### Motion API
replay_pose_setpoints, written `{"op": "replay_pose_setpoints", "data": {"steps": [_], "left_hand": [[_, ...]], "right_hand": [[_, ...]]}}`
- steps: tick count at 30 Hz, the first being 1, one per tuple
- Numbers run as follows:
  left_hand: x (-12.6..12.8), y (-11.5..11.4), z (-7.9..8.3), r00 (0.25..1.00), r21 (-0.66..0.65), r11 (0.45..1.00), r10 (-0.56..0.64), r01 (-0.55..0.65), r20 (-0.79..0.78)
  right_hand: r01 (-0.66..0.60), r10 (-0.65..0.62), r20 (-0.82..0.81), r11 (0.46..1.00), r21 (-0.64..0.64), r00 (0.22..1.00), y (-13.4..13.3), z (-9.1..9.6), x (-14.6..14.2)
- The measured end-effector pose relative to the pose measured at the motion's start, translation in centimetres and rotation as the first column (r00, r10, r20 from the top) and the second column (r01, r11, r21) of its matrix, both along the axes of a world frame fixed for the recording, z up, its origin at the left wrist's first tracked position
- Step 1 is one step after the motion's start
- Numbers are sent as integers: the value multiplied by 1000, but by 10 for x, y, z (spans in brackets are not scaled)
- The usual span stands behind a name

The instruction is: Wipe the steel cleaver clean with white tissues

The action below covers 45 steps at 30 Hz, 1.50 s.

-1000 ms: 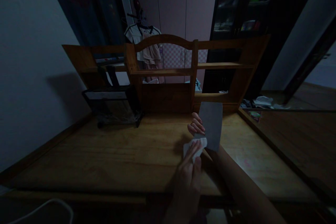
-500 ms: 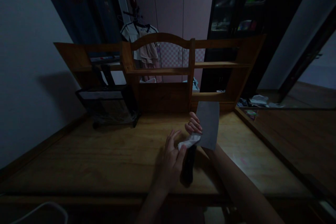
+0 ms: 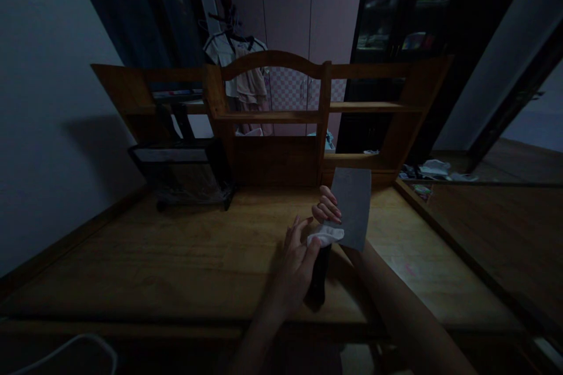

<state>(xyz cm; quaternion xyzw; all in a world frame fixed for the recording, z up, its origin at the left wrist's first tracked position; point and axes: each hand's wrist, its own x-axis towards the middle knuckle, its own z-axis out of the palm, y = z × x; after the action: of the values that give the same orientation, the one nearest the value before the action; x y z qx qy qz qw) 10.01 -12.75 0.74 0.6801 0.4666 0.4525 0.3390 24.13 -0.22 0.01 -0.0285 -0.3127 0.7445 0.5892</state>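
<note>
A cleaver (image 3: 353, 205) with a broad grey blade and a dark handle is held up over the wooden desk, blade pointing away from me. My right hand (image 3: 328, 206) reaches behind the blade, its fingers curled round the left edge; the palm and thumb are hidden by the blade. My left hand (image 3: 299, 255) pinches a white tissue (image 3: 326, 235) between thumb and fingers. The tissue lies against the base of the blade, just above the handle, close to my right fingertips.
A black knife block (image 3: 180, 173) with dark handles sticking up stands at the desk's left. A wooden shelf rack (image 3: 275, 119) runs along the back of the desk (image 3: 176, 252). Beyond are hanging clothes (image 3: 250, 79) and cabinets. A white cord (image 3: 94, 340) curves at the lower left.
My left hand has slid the tissue slightly to the right across the base of the blade. My right hand keeps its hold on the cleaver. The view has shifted a little.
</note>
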Motion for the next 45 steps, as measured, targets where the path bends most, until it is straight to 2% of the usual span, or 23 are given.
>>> {"op": "replay_pose_setpoints", "data": {"steps": [5, 7, 9, 12, 14, 15, 17, 19, 21, 22, 25, 31, 37, 39, 40, 41, 42, 43, 45], "left_hand": [[-10, 10, -11, 999, 23, 999, 44, -44, 6], [-18, 16, -19, 995, -31, 997, 78, -76, 64], [-25, 20, -24, 978, -147, 981, 151, -130, 142], [-28, 19, -17, 900, -299, 922, 330, -244, 283], [-24, 12, -5, 835, -266, 914, 392, -307, 386], [-20, 8, 2, 830, -197, 929, 369, -313, 418], [-13, -2, 14, 906, -23, 971, 228, -236, 357], [-5, -10, 20, 983, 79, 996, 23, -38, 181], [1, -16, 19, 986, 101, 981, -164, 163, -1], [2, -18, 17, 973, 97, 969, -221, 227, -65], [4, -22, 7, 959, 82, 963, -245, 258, -145], [-1, -30, -1, 975, 37, 980, -188, 194, -114], [-12, -50, -10, 985, -81, 983, -162, 166, 59], [-17, -51, -15, 985, -215, 974, -35, 71, 169], [-19, -48, -17, 970, -316, 949, 59, 19, 234], [-21, -43, -19, 939, -421, 907, 158, -15, 307], [-22, -36, -21, 889, -513, 858, 232, 4, 395], [-21, -28, -21, 820, -562, 823, 268, 77, 505], [-16, -11, -20, 659, -525, 822, 271, 222, 702]], "right_hand": [[-86, 87, -7, 992, 93, 996, 6, -6, 4], [-124, 129, -31, 983, 136, 991, 8, -7, 5], [-141, 149, -41, 978, 151, 988, 8, -7, 5], [-141, 148, -48, 981, 132, 988, 5, -5, 5], [-145, 153, -63, 982, 124, 986, 2, -2, 5], [-144, 154, -73, 982, 124, 985, 0, -2, 4], [-148, 156, -65, 982, 114, 986, -1, -1, 5], [-138, 143, -48, 985, 101, 989, 1, -3, 5], [-128, 136, -54, 984, 125, 989, 6, -7, 4], [-131, 142, -67, 980, 153, 988, 8, -9, 4], [-152, 176, -97, 965, 215, 980, 13, -15, 3], [-98, 102, -36, 990, 106, 994, 6, -12, 4], [-118, 119, -3, 986, 121, 993, 2, -5, 4], [-127, 131, -21, 982, 138, 991, 0, -2, 3], [-129, 133, -22, 982, 134, 991, -1, 0, 3], [-124, 127, -18, 985, 123, 992, -3, 2, 3], [-112, 114, -12, 988, 109, 993, -5, 3, 2], [-102, 103, -2, 990, 96, 995, -7, 5, 2], [-89, 89, 13, 993, 71, 996, -11, 8, 2]]}}
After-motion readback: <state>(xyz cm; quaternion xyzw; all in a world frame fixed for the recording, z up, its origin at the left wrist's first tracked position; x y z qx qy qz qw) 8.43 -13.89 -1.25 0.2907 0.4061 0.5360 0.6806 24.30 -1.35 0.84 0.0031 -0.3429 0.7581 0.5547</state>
